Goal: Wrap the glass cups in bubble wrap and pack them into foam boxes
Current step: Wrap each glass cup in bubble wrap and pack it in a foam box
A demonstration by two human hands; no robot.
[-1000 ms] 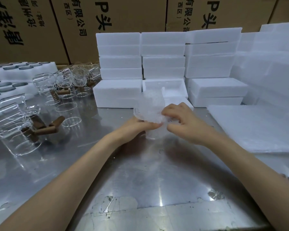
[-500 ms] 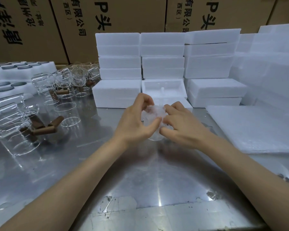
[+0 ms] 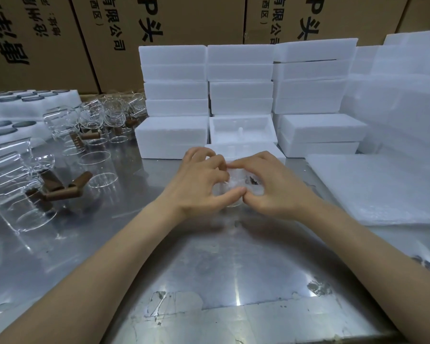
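Both bare arms are reaching forward from the bottom corners and coming together in the middle. The left hand (image 3: 200, 181) is lying with its back up, its fingers (image 3: 204, 155) curling over the top of a small wrapped bundle and its thumb stretching sideways under it. The right hand (image 3: 273, 186) is facing it with its back up too, its fingers bending in toward the left fingers, and the two thumb tips are touching, so both hands are making a ring and gripping the bundle between them.
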